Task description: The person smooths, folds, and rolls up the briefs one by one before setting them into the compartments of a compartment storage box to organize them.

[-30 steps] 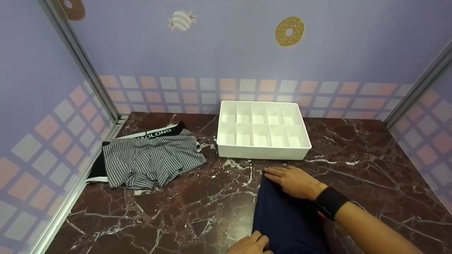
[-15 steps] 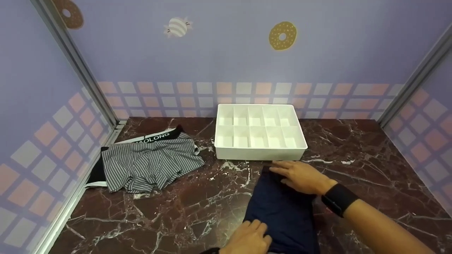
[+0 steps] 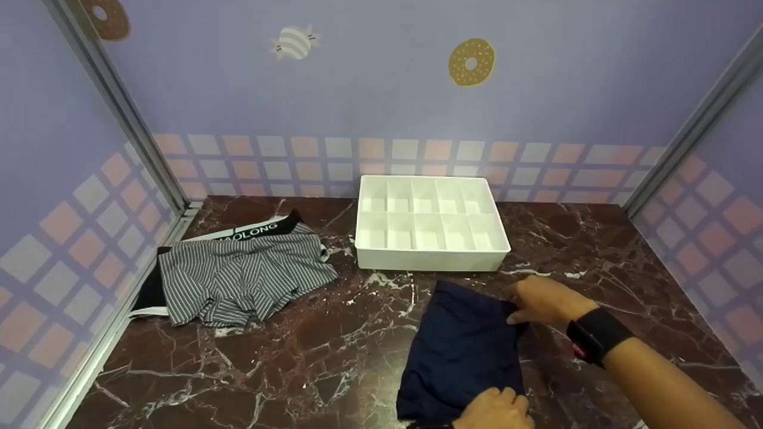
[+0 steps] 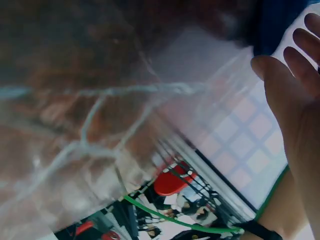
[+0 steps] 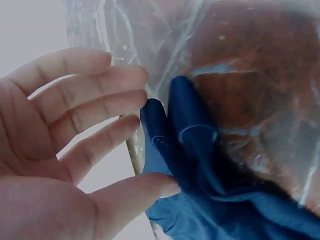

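A navy garment, shaped like folded underpants, lies on the marble-patterned table in front of the white box. My right hand is at its upper right edge. In the right wrist view the thumb touches the navy fabric, while the other fingers reach out fairly straight beside two folded tips of it. At the garment's lower right corner is my left hand, partly cut off by the frame. The left wrist view shows that thumb and fingers spread apart, close to a bit of navy cloth.
A white box with two rows of compartments stands against the back wall. Grey striped boxer shorts with a lettered black waistband lie at the left, near the side wall. Patterned panels enclose the table on three sides.
My right hand has moved from the garment's top left corner to its right edge. My left hand has gone from the left edge to the lower right, and more of the garment shows flat.
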The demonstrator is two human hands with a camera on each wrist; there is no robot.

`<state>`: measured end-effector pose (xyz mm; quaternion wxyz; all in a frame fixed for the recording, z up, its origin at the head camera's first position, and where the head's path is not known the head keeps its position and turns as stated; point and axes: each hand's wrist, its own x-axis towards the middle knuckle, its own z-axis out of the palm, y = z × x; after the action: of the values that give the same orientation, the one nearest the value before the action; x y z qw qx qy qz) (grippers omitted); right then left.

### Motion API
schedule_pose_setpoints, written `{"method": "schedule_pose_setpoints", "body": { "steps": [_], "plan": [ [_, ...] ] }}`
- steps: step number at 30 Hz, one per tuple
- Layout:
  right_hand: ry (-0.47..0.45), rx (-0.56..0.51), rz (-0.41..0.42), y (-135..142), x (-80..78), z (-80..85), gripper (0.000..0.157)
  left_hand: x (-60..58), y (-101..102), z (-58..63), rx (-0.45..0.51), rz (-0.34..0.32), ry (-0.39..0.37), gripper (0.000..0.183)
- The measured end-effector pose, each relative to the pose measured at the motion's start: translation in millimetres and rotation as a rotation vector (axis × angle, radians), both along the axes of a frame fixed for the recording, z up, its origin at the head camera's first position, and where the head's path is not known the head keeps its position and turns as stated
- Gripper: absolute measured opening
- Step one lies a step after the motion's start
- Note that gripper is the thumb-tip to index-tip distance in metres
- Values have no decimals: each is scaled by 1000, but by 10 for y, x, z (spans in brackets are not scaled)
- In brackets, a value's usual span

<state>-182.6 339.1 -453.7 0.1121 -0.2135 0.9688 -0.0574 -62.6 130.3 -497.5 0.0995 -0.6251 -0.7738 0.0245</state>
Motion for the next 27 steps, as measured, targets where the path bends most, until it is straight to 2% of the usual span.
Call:
{"method": "schedule_pose_setpoints", "body": {
  "steps": [4,5,9,12,16,21,24,27],
  "plan": [
    [1,-22,58,-3,10,-101,30,42,75,-54,-76,-11,-3,22],
    [12,-24,69,-3,11,-122,30,48,90,-56,-98,-9,-29,21],
    [63,-46,91,19,10,-183,34,61,126,-36,-142,-5,-222,23],
    [106,-59,107,42,-7,-217,36,68,125,-22,-137,-2,-373,28],
    [140,-78,124,66,-38,-256,35,71,113,-2,-157,20,-479,27],
    [106,-92,116,97,-23,-246,37,64,112,52,-218,104,-621,23],
    [46,-99,102,104,-9,-194,46,56,111,97,-249,143,-690,23],
    [-1,-102,114,94,-3,-161,60,46,105,129,-266,158,-724,22]
  ]
}}
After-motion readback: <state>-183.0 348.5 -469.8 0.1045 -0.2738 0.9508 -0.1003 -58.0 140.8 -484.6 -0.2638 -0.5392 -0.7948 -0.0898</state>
